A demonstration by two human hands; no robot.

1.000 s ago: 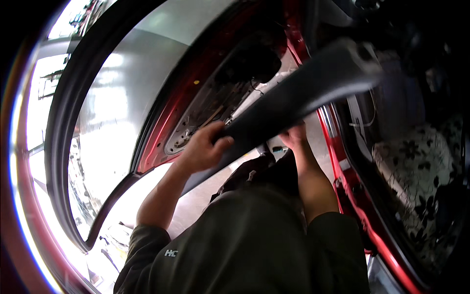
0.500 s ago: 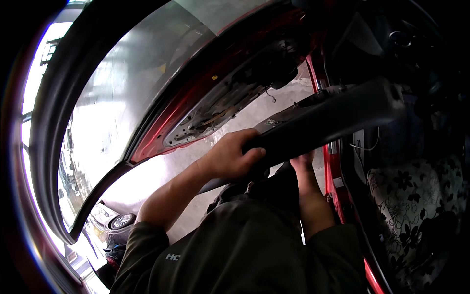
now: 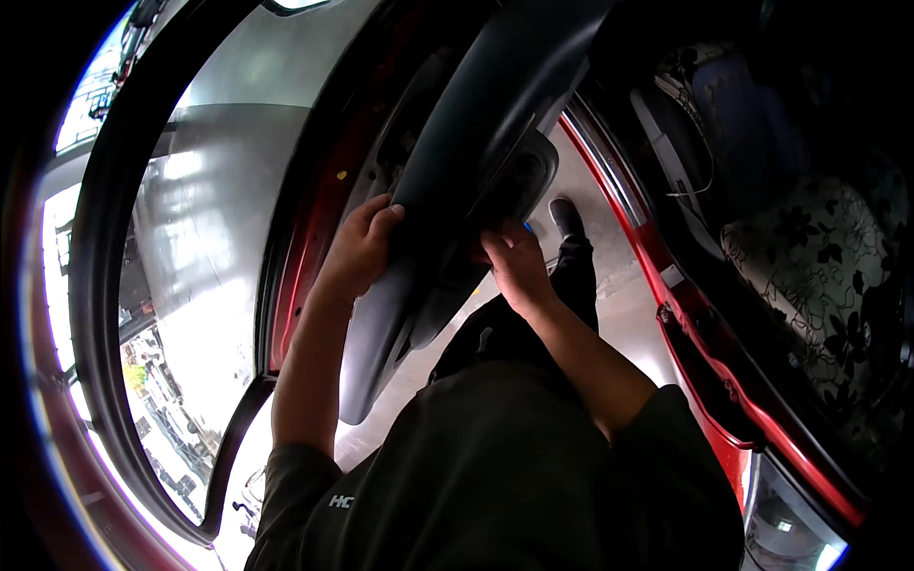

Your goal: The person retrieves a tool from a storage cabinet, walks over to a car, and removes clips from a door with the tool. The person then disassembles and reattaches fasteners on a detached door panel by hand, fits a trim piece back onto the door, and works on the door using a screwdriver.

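Note:
A long dark door trim panel [image 3: 466, 124] stands on a slant between my hands, close along the inner side of an open red car door [image 3: 288, 285]. My left hand [image 3: 360, 249] is closed on the panel's left edge, its thumb over the outer face. On the other side, my right hand [image 3: 519, 266] has its fingers curled at the panel's armrest or pocket part [image 3: 528, 171]; the fingertips sink into shadow. Much of the door's inner metal is hidden behind the panel, and I cannot tell whether the two touch.
At my left rises the door's window glass [image 3: 224, 181] in its black frame. The red door sill [image 3: 624, 205] runs along my right, with a flower-patterned seat [image 3: 795, 262] beyond it. My shoe [image 3: 566, 217] stands on the grey floor between door and sill.
The panel has swung from lying across in front of me to a steep slant against the door. My body has turned toward the door, and my right hand has come up into view.

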